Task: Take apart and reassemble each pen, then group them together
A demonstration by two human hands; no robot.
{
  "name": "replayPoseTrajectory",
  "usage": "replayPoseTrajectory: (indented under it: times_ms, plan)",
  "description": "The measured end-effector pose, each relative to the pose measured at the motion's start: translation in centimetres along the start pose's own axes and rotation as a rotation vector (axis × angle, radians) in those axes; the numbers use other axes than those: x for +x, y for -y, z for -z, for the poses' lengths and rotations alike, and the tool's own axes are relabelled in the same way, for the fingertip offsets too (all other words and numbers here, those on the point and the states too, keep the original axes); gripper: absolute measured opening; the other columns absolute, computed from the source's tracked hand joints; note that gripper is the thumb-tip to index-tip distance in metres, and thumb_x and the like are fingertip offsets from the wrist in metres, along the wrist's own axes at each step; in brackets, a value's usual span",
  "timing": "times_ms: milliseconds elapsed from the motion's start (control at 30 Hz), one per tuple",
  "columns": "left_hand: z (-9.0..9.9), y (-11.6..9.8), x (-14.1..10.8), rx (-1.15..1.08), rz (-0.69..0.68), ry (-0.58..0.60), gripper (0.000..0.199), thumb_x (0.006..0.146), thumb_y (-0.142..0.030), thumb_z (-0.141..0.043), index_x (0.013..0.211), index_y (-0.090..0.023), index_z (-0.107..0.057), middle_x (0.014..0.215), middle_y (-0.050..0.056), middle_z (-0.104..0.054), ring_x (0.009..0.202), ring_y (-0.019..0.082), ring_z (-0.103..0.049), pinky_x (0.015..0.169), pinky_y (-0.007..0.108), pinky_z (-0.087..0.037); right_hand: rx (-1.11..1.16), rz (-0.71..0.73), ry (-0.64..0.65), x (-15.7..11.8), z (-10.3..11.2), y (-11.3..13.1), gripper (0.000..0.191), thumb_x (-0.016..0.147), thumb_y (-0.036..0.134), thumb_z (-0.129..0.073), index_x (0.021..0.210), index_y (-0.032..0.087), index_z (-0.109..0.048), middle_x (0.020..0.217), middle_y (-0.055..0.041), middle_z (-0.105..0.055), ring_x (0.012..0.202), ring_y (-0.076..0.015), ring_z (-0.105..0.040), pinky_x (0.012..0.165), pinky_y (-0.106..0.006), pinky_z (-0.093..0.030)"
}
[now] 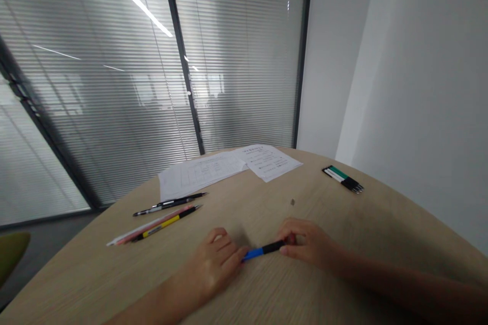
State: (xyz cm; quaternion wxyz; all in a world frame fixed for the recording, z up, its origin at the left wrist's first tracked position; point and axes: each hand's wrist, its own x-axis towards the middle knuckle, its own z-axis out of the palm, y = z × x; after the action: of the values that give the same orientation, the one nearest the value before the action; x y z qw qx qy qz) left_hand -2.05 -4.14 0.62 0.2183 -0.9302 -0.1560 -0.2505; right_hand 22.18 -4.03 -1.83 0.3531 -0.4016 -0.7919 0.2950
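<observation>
A blue pen with a black grip (pixel 263 250) lies level between my two hands, just over the tabletop. My left hand (pixel 219 259) is closed on its blue end, which the fingers partly cover. At the black grip end, the thumb and fingers of my right hand (pixel 307 245) pinch the pen, hiding its tip. To the left of my hands lie a yellow pen with a black grip (pixel 168 224), a pale reddish pen (pixel 152 224) and some black pens (pixel 170 203), side by side.
Printed sheets of paper (pixel 202 171) lie at the table's far edge. A row of pens with green and white barrels (pixel 341 177) rests at the right. A tiny dark bit (pixel 292 202) sits beyond my right hand. Glass partitions with blinds (pixel 244 61) stand behind the round wooden table (pixel 267 294).
</observation>
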Motion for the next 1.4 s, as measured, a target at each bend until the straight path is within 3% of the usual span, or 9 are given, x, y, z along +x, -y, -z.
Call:
replayPoseTrajectory:
  times_ms: [133, 267, 367, 500, 667, 800, 900, 1100, 1400]
  plan:
    - [0.1, -0.5, -0.1, 0.086, -0.092, 0.021, 0.02, 0.082, -0.007, -0.04, 0.096, -0.014, -0.052, 0.06, 0.002, -0.062, 0.053, 0.014, -0.053, 0.067, 0.033, -0.043, -0.135, 0.134, 0.022, -0.3, -0.1, 0.9, 0.007, 0.072, 0.024, -0.056, 0.075, 0.019, -0.059, 0.072, -0.001, -0.056, 0.065, -0.0122, -0.05, 0.062, -0.025, -0.041]
    - [0.0, -0.2, -0.1, 0.051, -0.025, 0.022, 0.018, 0.083, -0.009, -0.039, 0.092, -0.014, -0.053, 0.058, 0.001, -0.06, 0.053, 0.014, -0.053, 0.064, 0.032, -0.043, -0.13, 0.137, -0.011, -0.2, -0.2, 0.6, 0.009, 0.073, 0.024, -0.055, 0.08, 0.02, -0.059, 0.075, -0.0016, -0.058, 0.07, -0.0132, -0.053, 0.065, -0.025, -0.042]
    - [-0.4, 0.3, -0.3, -0.028, 0.111, -0.001, 0.019, 0.086, -0.014, -0.036, 0.091, -0.016, -0.054, 0.063, 0.002, -0.062, 0.056, 0.014, -0.055, 0.064, 0.031, -0.042, -0.11, 0.013, -0.16, 0.5, 0.6, -0.8, 0.017, 0.077, 0.022, -0.048, 0.092, 0.021, -0.057, 0.077, -0.0018, -0.058, 0.067, -0.0123, -0.053, 0.061, -0.024, -0.043]
    - [-1.0, 1.0, -0.9, -0.126, 0.267, 0.02, 0.018, 0.086, -0.02, -0.038, 0.092, -0.017, -0.054, 0.07, 0.003, -0.064, 0.062, 0.015, -0.057, 0.067, 0.031, -0.041, -0.327, -0.069, -0.353, 1.9, 2.5, -3.6, 0.024, 0.079, 0.02, -0.043, 0.098, 0.019, -0.056, 0.077, -0.0028, -0.054, 0.064, -0.0131, -0.049, 0.064, -0.028, -0.043]
    - [-1.3, 1.2, -1.2, -0.17, 0.298, 0.068, 0.016, 0.084, -0.02, -0.04, 0.093, -0.019, -0.054, 0.071, 0.002, -0.064, 0.065, 0.016, -0.057, 0.07, 0.033, -0.039, -0.432, -0.051, -0.287, 2.5, 3.4, -6.2, 0.034, 0.074, 0.013, -0.045, 0.107, 0.017, -0.053, 0.091, -0.0076, -0.053, 0.078, -0.0164, -0.052, 0.074, -0.031, -0.043]
    - [-1.1, 1.0, -1.0, -0.161, 0.281, 0.069, 0.018, 0.084, -0.018, -0.039, 0.092, -0.019, -0.055, 0.07, 0.002, -0.064, 0.063, 0.015, -0.057, 0.07, 0.032, -0.039, -0.489, 0.001, -0.218, 2.3, 3.2, -6.4, 0.026, 0.075, 0.011, -0.045, 0.096, 0.018, -0.059, 0.086, -0.0066, -0.056, 0.083, -0.0175, -0.051, 0.078, -0.032, -0.042]
    - [-1.0, 1.0, -0.8, -0.155, 0.264, 0.068, 0.018, 0.084, -0.018, -0.038, 0.091, -0.018, -0.055, 0.07, 0.003, -0.064, 0.061, 0.014, -0.056, 0.069, 0.032, -0.04, -0.488, -0.033, -0.216, 2.2, 3.3, -5.9, 0.021, 0.073, 0.009, -0.045, 0.085, 0.018, -0.059, 0.078, -0.0041, -0.056, 0.073, -0.0159, -0.052, 0.07, -0.03, -0.044]
    - [-1.2, 1.0, -1.1, -0.148, 0.264, 0.077, 0.018, 0.085, -0.02, -0.038, 0.093, -0.017, -0.054, 0.073, 0.004, -0.064, 0.064, 0.016, -0.056, 0.07, 0.035, -0.039, -0.298, -0.182, -0.21, 2.1, 3.0, -4.7, 0.011, 0.07, 0.013, -0.05, 0.076, 0.018, -0.058, 0.07, -0.0017, -0.057, 0.064, -0.0135, -0.052, 0.06, -0.027, -0.042]
    - [-1.1, 1.0, -1.0, -0.139, 0.255, 0.071, 0.018, 0.085, -0.019, -0.038, 0.092, -0.017, -0.055, 0.072, 0.003, -0.064, 0.063, 0.015, -0.056, 0.068, 0.033, -0.04, 0.432, -0.365, -0.138, 1.7, 0.8, -1.6, 0.011, 0.064, 0.027, -0.058, 0.07, 0.018, -0.054, 0.056, 0.0044, -0.053, 0.046, -0.0068, -0.046, 0.046, -0.02, -0.036]
